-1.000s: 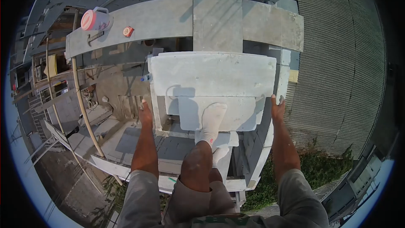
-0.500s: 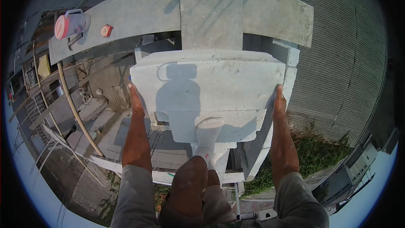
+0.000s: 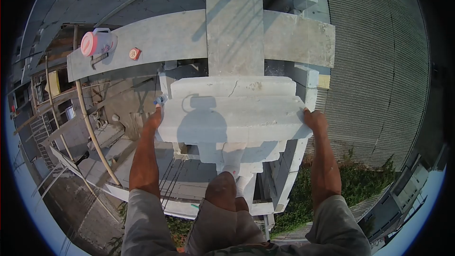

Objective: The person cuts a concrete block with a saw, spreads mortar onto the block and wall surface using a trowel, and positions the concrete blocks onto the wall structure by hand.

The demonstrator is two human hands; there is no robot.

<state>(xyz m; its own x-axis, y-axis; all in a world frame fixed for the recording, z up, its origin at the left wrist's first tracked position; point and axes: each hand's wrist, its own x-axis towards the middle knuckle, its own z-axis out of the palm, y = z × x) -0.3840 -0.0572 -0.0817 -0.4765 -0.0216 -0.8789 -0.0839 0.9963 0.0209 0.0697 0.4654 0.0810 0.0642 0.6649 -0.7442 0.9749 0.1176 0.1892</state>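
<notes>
A long pale concrete slab [image 3: 237, 117] spans the space in front of my body, held level across between my hands. My left hand [image 3: 154, 117] grips its left end, with the thumb up along the edge and the other fingers mostly hidden. At the right end my right hand [image 3: 316, 119] is closed, its fingers partly hidden by the slab. Directly beyond lies a white step edge [image 3: 232, 86] with a crack in it; whether the slab touches it I cannot tell. My raised foot in a white sock [image 3: 232, 155] is partly covered by the slab.
A grey plank [image 3: 156, 38] crosses ahead, carrying a pink-lidded jug [image 3: 105, 42], a hammer [image 3: 98, 60] and a tape measure [image 3: 135, 53]. Another board [image 3: 234, 33] runs forward over it. A blue-capped object [image 3: 160, 100] is by my left hand. Drops open on both sides; corrugated roofing [image 3: 374, 66] lies right.
The slab has tilted, so its broad face looks narrower and a ridge shows. My right hand has turned inward around its end. The view has shifted, with the plank lower in it.
</notes>
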